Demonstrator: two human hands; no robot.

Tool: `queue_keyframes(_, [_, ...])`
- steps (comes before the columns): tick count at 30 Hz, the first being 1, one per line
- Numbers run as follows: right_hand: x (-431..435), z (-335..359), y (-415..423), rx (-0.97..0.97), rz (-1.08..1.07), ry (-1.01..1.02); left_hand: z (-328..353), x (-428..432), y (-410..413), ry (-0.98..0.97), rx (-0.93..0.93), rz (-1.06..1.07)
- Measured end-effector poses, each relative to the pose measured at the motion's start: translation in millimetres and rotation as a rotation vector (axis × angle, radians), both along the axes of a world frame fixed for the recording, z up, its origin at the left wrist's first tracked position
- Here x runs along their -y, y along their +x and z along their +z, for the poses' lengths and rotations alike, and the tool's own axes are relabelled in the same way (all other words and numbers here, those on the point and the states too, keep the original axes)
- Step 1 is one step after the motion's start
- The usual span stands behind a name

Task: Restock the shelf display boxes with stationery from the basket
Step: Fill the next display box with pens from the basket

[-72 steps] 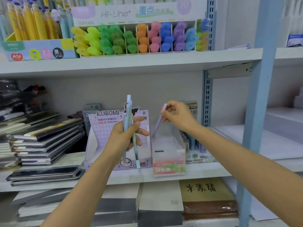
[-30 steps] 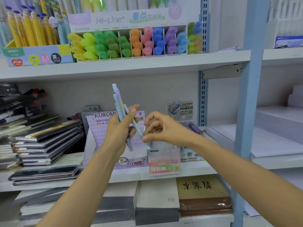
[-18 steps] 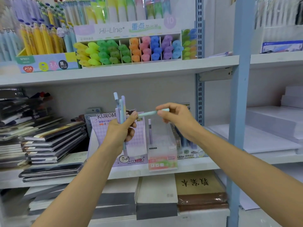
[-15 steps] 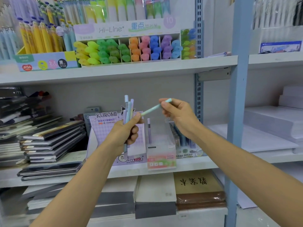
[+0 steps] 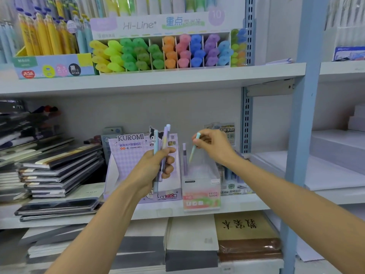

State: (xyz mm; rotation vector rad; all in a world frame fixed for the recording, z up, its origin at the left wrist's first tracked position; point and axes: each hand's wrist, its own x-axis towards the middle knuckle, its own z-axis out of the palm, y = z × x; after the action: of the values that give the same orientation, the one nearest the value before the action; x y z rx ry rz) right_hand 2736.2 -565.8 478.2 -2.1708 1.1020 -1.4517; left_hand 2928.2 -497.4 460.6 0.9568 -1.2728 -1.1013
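Observation:
My left hand (image 5: 156, 167) grips a small bunch of pastel pens (image 5: 161, 143), blue and lilac, upright in front of the purple Kuromi box (image 5: 128, 155). My right hand (image 5: 213, 145) pinches the top of a mint-green pen (image 5: 194, 148), tip pointing down over the clear Fruit Soda display box (image 5: 201, 194). One lilac pen (image 5: 184, 159) stands inside that box at its left side. The basket is out of view.
The middle shelf (image 5: 237, 204) carries stacked notebooks (image 5: 57, 171) at the left. Highlighters in a Hi-Line display (image 5: 162, 50) fill the shelf above. A blue upright post (image 5: 304, 115) stands at the right, with white paper stacks (image 5: 335, 151) beyond it.
My right hand left a lilac pen in the clear box, pulled a mint-green pen from the bunch in my left hand, and now turns it tip-down over the box.

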Motion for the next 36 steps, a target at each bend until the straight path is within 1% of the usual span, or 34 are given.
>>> queue_keyframes(2, [5, -3, 4, -0.132, -0.024, -0.039, -4, 0, 4, -0.036, -0.016, -0.016])
queue_keyframes(4, [9, -3, 4, -0.204, -0.042, -0.062, -6, 1, 6, -0.061, -0.025, -0.014])
queue_keyframes(8, [14, -2, 3, -0.221, -0.031, -0.05, -9, 3, 7, -0.118, -0.003, -0.01])
queue_keyframes(14, [17, -8, 8, -0.191, -0.132, -0.161, -12, 2, 2, -0.154, 0.027, -0.05])
queue_keyframes(18, [18, -9, 8, -0.3, -0.239, -0.244, -13, 1, 2, -0.157, 0.025, -0.063])
queue_keyframes(22, [15, -5, 6, -0.438, -0.275, -0.133, -12, 0, 1, -0.155, 0.043, -0.074])
queue_keyframes(24, [10, 0, 4, -0.453, -0.252, -0.072, -12, -2, 0, -0.158, 0.061, -0.085])
queue_keyframes(25, [5, 3, 3, -0.396, -0.222, -0.06, -11, -4, -1, -0.16, 0.07, -0.092])
queue_keyframes(26, [-1, 6, 3, -0.287, -0.165, -0.048, -11, -5, -2, -0.164, 0.078, -0.099])
queue_keyframes(27, [-8, 10, 2, -0.147, -0.072, -0.022, -10, -7, -3, -0.169, 0.085, -0.107])
queue_keyframes(29, [-23, 18, 3, 0.106, 0.19, 0.116, -9, -9, -7, -0.18, 0.106, -0.115])
queue_keyframes(30, [-29, 20, 3, 0.167, 0.298, 0.18, -9, -9, -8, -0.188, 0.123, -0.115])
queue_keyframes(31, [-35, 22, 5, 0.177, 0.359, 0.196, -8, -10, -10, -0.195, 0.144, -0.114])
queue_keyframes(34, [-44, 21, 7, 0.198, 0.397, 0.162, -6, -15, -16, -0.202, 0.183, -0.133])
queue_keyframes(36, [-45, 23, 2, 0.296, 0.386, 0.172, -4, -17, -18, -0.172, 0.139, -0.123])
